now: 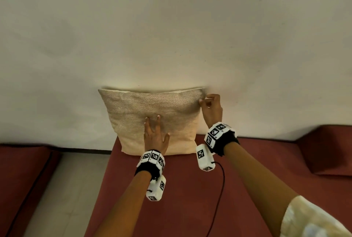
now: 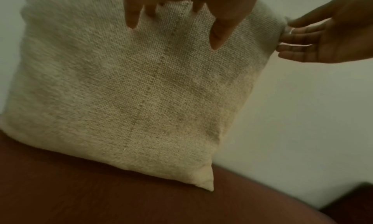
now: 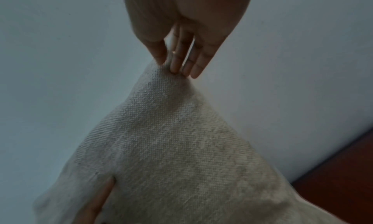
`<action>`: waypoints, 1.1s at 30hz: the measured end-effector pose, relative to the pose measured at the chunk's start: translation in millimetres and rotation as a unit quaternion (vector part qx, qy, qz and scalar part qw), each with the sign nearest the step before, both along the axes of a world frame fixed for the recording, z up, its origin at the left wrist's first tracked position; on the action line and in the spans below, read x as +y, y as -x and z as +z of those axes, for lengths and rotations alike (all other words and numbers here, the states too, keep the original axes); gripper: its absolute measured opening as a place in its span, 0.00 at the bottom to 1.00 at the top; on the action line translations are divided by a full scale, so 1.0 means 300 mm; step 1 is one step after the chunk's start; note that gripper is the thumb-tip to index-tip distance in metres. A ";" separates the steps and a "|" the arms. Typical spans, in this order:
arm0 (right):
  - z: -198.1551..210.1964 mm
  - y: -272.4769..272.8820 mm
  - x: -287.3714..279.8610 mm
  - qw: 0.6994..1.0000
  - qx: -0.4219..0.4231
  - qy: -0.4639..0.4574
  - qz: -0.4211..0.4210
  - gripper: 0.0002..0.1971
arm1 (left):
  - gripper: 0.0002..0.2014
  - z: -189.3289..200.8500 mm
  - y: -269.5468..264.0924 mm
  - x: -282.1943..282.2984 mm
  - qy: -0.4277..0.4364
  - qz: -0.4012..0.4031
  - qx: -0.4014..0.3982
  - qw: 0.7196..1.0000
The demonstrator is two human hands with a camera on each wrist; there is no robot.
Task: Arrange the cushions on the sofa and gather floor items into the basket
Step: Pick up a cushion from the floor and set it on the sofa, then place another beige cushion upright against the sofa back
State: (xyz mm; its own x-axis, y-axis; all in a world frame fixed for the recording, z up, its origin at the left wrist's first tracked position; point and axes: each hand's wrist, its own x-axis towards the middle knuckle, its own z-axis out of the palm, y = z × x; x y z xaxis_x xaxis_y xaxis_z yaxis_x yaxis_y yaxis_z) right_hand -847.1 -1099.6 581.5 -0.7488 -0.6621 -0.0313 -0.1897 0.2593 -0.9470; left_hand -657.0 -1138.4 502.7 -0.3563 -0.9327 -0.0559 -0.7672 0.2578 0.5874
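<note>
A beige woven cushion [image 1: 152, 116] stands upright on the dark red sofa seat [image 1: 181, 189], leaning against the pale wall. My left hand [image 1: 155, 132] lies flat on the cushion's front, fingers straight and spread; the left wrist view shows those fingertips [image 2: 218, 39] pressing the fabric [image 2: 131, 99]. My right hand [image 1: 210, 107] pinches the cushion's upper right corner between thumb and fingers, as the right wrist view shows at the corner [image 3: 161, 77]. The right hand [image 2: 322, 40] also appears at the cushion's edge in the left wrist view. No basket or floor items are in view.
A second red sofa section [image 1: 22, 179] sits at the left, across a strip of light floor [image 1: 62, 189]. A raised red armrest or cushion block [image 1: 327, 149] stands at the right. A black cable [image 1: 221, 189] trails over the seat.
</note>
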 end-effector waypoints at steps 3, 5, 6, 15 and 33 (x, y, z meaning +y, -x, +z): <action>0.025 0.015 0.022 0.998 -0.035 -0.021 0.056 0.11 | 0.37 0.024 0.002 0.005 -0.006 -0.013 -0.029 0.999; 0.047 0.025 0.052 0.992 -0.043 -0.068 0.102 0.08 | 0.35 0.045 -0.005 0.009 -0.013 -0.018 -0.048 0.999; 0.062 0.024 0.100 0.988 -0.030 -0.092 0.120 0.09 | 0.33 0.061 -0.007 0.024 -0.019 -0.035 -0.063 0.997; -0.197 -0.193 1.141 0.876 -0.011 -0.430 0.217 0.16 | 0.16 -0.054 -0.054 0.687 -0.172 -0.339 -0.297 0.876; -0.275 -0.348 3.130 0.822 -0.259 -0.487 -0.141 0.12 | 0.16 -0.086 0.373 2.560 -0.173 -0.628 -0.447 0.613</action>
State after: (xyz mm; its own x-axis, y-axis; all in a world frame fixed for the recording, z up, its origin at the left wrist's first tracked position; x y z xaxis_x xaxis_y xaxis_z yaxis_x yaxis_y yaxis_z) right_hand -742.5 -160.7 498.9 -0.5875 0.0627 -0.8068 0.3708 0.9070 -0.1995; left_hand -768.9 -370.5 476.9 -0.4634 0.1682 -0.8701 -0.1472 0.9536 0.2627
